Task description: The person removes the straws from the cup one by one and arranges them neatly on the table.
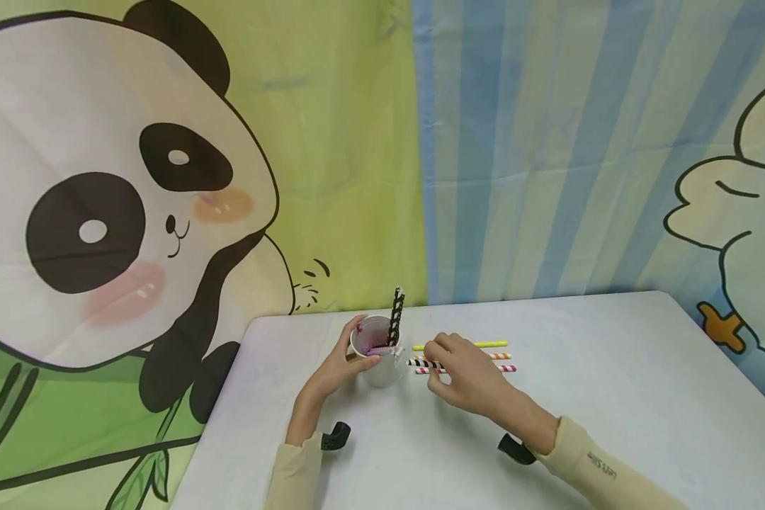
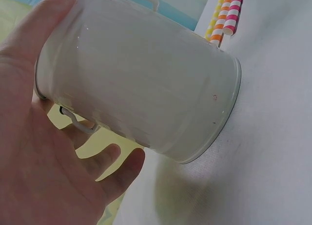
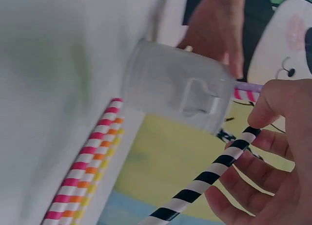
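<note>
My left hand (image 1: 334, 370) holds a small white bucket (image 1: 385, 372) with little side handles, thumb and fingers about its rim and side. A black straw with a white pattern (image 1: 395, 316) stands up out of the bucket. In the right wrist view a pink-and-white straw end (image 3: 246, 95) and a purple one (image 3: 249, 86) show at its mouth. To the right of the bucket, my right hand (image 1: 468, 374) pinches a black-and-white striped straw (image 3: 214, 169) near one end, between thumb and fingers.
A yellow (image 1: 494, 344), an orange (image 1: 502, 356) and a pink striped straw (image 1: 508, 368) lie side by side on the white table (image 1: 599, 382), under and beyond my right hand. Behind the table hangs a cloth backdrop (image 1: 350, 177) with a printed panda.
</note>
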A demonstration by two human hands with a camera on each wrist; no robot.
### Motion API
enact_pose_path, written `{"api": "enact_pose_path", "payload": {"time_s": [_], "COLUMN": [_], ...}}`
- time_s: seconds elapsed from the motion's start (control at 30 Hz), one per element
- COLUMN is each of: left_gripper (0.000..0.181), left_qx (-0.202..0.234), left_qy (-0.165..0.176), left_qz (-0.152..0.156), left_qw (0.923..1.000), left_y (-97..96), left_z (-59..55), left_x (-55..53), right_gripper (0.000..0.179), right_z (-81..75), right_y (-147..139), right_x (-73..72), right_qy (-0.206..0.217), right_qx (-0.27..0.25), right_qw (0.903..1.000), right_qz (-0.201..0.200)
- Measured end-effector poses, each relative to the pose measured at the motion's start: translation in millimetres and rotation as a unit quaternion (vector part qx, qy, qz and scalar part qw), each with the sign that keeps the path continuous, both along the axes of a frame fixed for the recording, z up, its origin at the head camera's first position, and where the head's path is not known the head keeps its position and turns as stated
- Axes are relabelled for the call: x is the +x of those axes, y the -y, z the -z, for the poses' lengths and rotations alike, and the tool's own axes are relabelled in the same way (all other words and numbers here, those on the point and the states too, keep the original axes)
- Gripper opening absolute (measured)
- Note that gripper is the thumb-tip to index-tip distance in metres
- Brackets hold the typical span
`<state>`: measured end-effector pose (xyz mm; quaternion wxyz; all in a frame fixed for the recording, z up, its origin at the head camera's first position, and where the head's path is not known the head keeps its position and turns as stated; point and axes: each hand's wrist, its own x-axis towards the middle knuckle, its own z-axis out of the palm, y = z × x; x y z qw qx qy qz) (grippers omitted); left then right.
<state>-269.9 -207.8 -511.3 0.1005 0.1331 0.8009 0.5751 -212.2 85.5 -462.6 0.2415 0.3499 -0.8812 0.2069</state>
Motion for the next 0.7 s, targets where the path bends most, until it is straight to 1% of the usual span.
{"api": "enact_pose_path", "payload": {"time_s": [0.1, 0.23, 0.4, 0.53, 0.7], "left_gripper": [0.089, 0.090, 0.092, 0.091, 0.088], "left_qx": [0.000, 0.000, 0.001, -0.002, 0.006], "left_qy": [-0.002, -0.002, -0.003, -0.007, -0.003], "left_qz": [0.001, 0.005, 0.002, 0.001, 0.003], "left_qw": [1.0000, 1.0000, 1.0000, 1.0000, 1.0000], "left_y": [0.8, 1.0, 0.1, 0.0, -0.2], "left_z": [-0.3, 0.9, 4.0, 3.7, 2.6], "left_x": [-0.7, 1.1, 3.5, 2.8, 0.9], "right_gripper": [0.018, 0.022, 0.023, 0.022, 0.021], "right_z": [11.6, 27.2, 42.9, 50.8, 59.2], "right_y": [-1.0, -3.4, -5.1, -3.2, -0.9], "right_x": [-2.1, -4.4, -5.5, -7.7, -11.9], "right_qy": [-0.005, -0.016, -0.034, -0.057, -0.083], "right_qx": [0.032, 0.069, 0.099, 0.111, 0.106], "right_qw": [0.9995, 0.9973, 0.9941, 0.9918, 0.9901], "right_qz": [0.004, 0.017, 0.027, 0.029, 0.040]}}
